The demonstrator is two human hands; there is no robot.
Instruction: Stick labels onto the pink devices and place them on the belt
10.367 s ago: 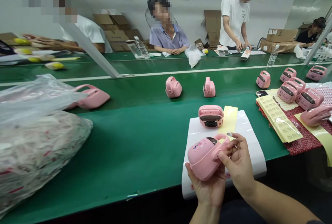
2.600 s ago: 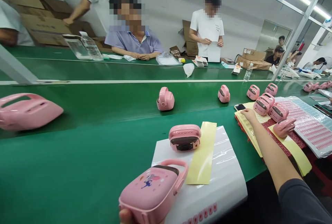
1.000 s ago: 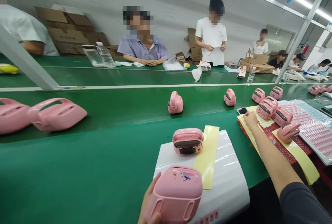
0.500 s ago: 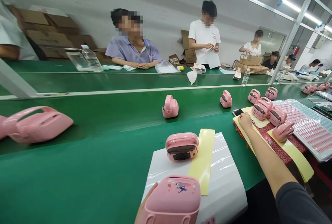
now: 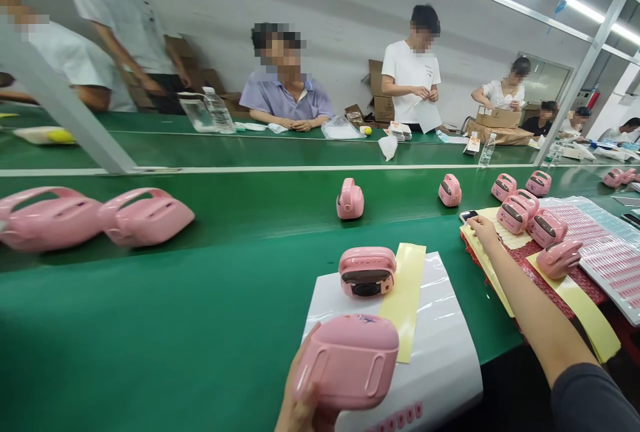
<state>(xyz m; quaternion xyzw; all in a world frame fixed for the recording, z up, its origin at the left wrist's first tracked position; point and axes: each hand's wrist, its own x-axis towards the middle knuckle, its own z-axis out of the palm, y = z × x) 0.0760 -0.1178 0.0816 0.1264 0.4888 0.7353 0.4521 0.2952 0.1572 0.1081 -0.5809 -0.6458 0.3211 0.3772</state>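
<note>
My left hand [image 5: 300,395] grips a pink plastic device [image 5: 353,369] at its left side, above a white sheet [image 5: 443,325]. The device's smooth, rounded face with two raised loops is toward me; a small printed picture shows at its top edge. Another pink device [image 5: 367,273], with a carry handle, dark front panel and round black part, stands behind it beside a yellow paper strip [image 5: 407,302]. Out to the right, my right hand [image 5: 484,231] has its fingers curled down at a phone [image 5: 469,216] on yellow paper. What its fingertips hold, if anything, is hidden.
Several pink devices stand on the green belt [image 5: 260,199] and beside my right arm. A label sheet [image 5: 607,259] lies over red bubble wrap [image 5: 535,259] at the right. A slanted metal post [image 5: 75,99] rises at the left. Several people are across the table.
My view has swung left, bringing more people into sight. The device in my left hand has tilted, hiding most of its picture. My right hand's fingers reach closer over the phone.
</note>
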